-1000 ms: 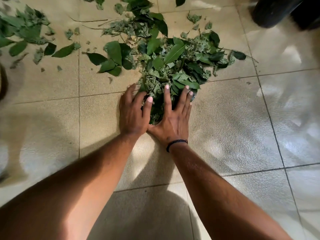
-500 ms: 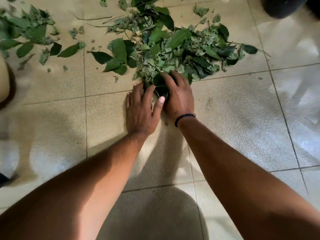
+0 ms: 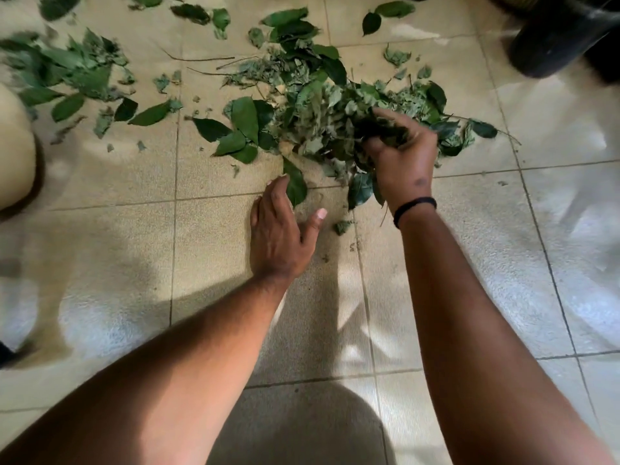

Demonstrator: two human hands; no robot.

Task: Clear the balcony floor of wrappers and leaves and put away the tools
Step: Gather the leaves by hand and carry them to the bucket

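Since a moment ago, the right hand (image 3: 401, 159) has lifted off the beige tiled floor (image 3: 469, 263), clutching a bunch from the heap of green cut leaves (image 3: 315, 105). Left hand (image 3: 280, 229) stays flat, fingers relaxed, touching one fallen leaf (image 3: 295, 184).

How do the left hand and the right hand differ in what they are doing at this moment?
The right hand grips a bunch of leaves, fingers curled round it; the left hand holds nothing, fingers nearly straight.
The right hand is raised at the leaf pile; the left hand lies low by the tiled floor, its fingertips at one loose leaf.
Only the right wrist wears a black band.
Both are bare.
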